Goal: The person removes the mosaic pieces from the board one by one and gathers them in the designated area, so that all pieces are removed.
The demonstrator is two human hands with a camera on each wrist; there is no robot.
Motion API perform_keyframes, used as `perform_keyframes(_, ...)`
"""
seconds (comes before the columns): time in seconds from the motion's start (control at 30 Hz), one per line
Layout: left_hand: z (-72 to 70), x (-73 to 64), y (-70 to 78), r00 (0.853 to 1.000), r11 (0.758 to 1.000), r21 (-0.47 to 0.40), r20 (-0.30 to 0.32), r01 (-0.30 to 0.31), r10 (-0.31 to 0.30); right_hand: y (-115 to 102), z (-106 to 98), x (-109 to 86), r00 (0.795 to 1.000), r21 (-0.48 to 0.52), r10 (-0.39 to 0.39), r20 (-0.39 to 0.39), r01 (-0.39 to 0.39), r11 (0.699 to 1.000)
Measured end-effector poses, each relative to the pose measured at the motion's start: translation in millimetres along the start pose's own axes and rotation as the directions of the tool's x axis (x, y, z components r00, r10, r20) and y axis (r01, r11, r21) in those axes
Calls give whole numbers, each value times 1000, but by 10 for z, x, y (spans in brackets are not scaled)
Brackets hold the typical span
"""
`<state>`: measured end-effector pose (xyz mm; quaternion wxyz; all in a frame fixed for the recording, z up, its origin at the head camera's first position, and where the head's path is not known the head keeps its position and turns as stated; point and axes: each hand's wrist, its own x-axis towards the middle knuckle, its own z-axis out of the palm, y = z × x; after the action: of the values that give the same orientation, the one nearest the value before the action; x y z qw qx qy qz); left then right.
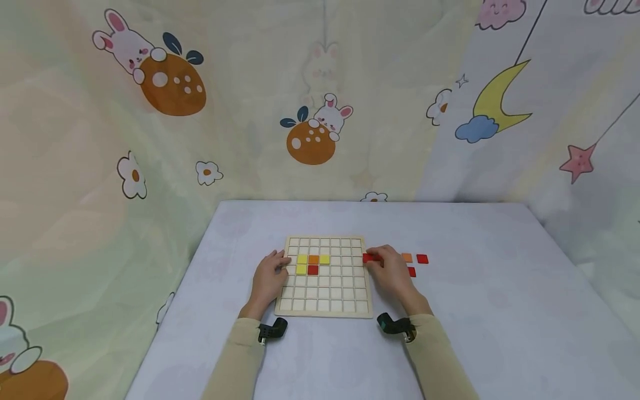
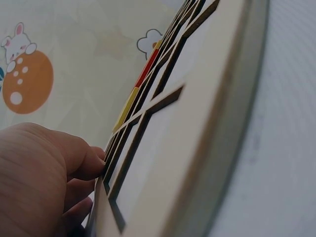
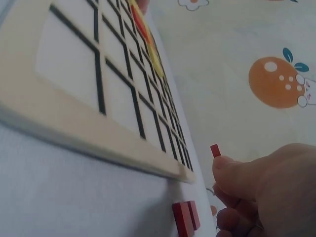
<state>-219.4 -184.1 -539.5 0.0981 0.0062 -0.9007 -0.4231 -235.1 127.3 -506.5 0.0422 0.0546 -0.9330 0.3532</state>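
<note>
A square wooden grid board [image 1: 350, 316] lies on the table, with yellow tiles [image 1: 302, 259], an orange tile [image 1: 313, 259] and a red tile [image 1: 313, 270] in some cells. My left hand [image 1: 267, 280] holds the board's left edge; in the left wrist view its fingertips [image 2: 94, 165] bend onto the rim. Thumb and finger of my right hand [image 1: 394, 275] pinch another red tile [image 1: 368, 258], which overlaps the board's right edge in the head view. The right wrist view shows this tile [image 3: 215, 150] poking out past the thumb.
Right of the right hand lie a loose orange tile [image 1: 407, 258] and two red tiles [image 1: 422, 259], one of them partly hidden by the hand. A pale cloth covers the table [image 1: 500, 311]. Printed fabric [image 1: 250, 100] hangs behind and at the sides.
</note>
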Motion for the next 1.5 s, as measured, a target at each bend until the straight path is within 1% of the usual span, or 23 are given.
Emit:
perform_keyframes(0.2,-1,-9,-21,1000,1000,6,6,9,-9,144,-105,-46,1000,-10,-10,-10,10,1000)
perform_keyframes(0.3,1,-12,-30,1000,1000,-3,6,15,-15,196,-194,-48,1000,-6,13,-5,-13,1000)
perform_keyframes(0.5,15,-10,-20,1000,1000,3,0,7,-7,340,-376,-58,998,-15,60,-8,-60,998)
perform_keyframes(0.63,21,-8,-14,1000,1000,2,-3,15,-15,439,-472,-75,996,13,86,-10,-86,996)
perform_keyframes(0.73,21,-4,-11,1000,1000,-2,-1,22,-23,510,-539,-86,996,24,88,-26,-87,996)
perform_keyframes(0.8,21,-2,-8,1000,1000,-3,1,21,-21,556,-580,-91,995,10,91,-37,-91,996)
perform_keyframes(0.97,15,0,-12,1000,1000,-8,0,9,-9,668,-657,-118,991,-17,131,-40,-131,991)
perform_keyframes(1.2,20,4,-23,1000,1000,-8,-1,5,-5,775,-753,-148,986,-10,165,-22,-165,986)
perform_keyframes(1.5,15,-4,-17,1000,1000,-7,3,11,-11,959,-836,-196,976,-34,218,-8,-218,975)
